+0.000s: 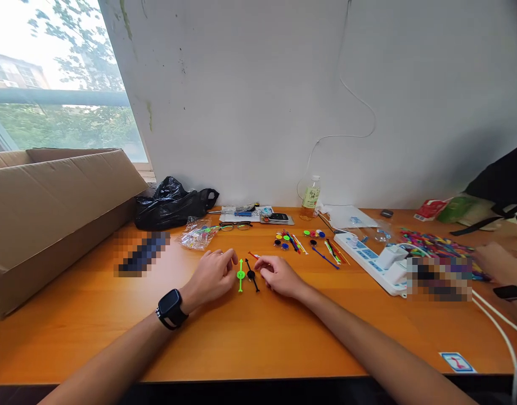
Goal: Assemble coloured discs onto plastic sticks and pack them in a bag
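Note:
Two arrow-shaped plastic spinners lie side by side on the wooden table, a green one [241, 275] and a black one [251, 275], each with a round hub at its middle. My left hand [211, 275] rests just left of the green spinner, fingers loosely bent and nothing visible in them. On the other side, my right hand [281, 275] is beside the black spinner, its fingers curled but a little apart from the thumb. A red arrow piece [253, 255] lies just beyond my right fingers, partly hidden.
Coloured round discs [286, 238] and thin arrow pieces [331, 252] lie further back. A white power strip [372, 264] with plugs stands right, near a pile of coloured pieces [439, 247] and another person's hand [498, 261]. A cardboard box [59, 219] flanks the left; a bottle [311, 197] stands behind.

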Tool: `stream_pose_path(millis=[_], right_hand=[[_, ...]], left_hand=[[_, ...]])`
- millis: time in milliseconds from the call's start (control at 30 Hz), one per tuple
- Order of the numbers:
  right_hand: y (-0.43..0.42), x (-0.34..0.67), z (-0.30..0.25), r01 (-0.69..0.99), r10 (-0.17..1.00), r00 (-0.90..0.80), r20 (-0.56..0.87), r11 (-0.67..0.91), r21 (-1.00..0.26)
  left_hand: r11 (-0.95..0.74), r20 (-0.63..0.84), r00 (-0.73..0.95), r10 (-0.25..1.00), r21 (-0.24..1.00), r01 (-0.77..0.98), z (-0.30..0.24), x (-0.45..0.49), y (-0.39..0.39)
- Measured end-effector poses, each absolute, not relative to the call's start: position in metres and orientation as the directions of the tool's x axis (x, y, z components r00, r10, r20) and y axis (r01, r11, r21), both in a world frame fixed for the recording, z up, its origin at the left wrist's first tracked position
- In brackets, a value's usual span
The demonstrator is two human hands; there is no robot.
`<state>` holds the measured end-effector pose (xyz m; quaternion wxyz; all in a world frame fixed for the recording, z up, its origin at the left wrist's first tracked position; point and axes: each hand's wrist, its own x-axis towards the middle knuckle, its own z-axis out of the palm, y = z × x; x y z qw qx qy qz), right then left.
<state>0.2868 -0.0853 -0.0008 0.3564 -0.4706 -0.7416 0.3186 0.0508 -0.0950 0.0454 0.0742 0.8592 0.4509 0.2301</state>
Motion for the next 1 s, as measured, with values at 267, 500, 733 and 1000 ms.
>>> stream_pose_path(millis=[267,500,733,1000], right_hand=[[-0.080,0.291,-0.015,0.453,0.895,-0.407,0.184,0.372,-0.810],[-0.080,0.276,-0.013,0.576,0.915,-0.288,0.282,0.401,-0.712],[-0.080,0.271,-0.012,0.603,0.910,-0.254,0.328,0.414,-0.682],[-0.079,0.304,0.012,0.627,0.865,-0.128,0.485,0.450,-0.636]], left_hand=[[-0.663,0.305,0.591,0.747,0.278,0.695,0.044,0.049,-0.092],[-0.630,0.345,0.534,0.772,0.304,0.715,0.032,0.049,-0.081],[-0.633,0.378,0.518,0.768,0.317,0.706,0.029,0.047,-0.076],[-0.546,0.490,0.354,0.797,0.334,0.768,0.046,0.020,-0.059]])
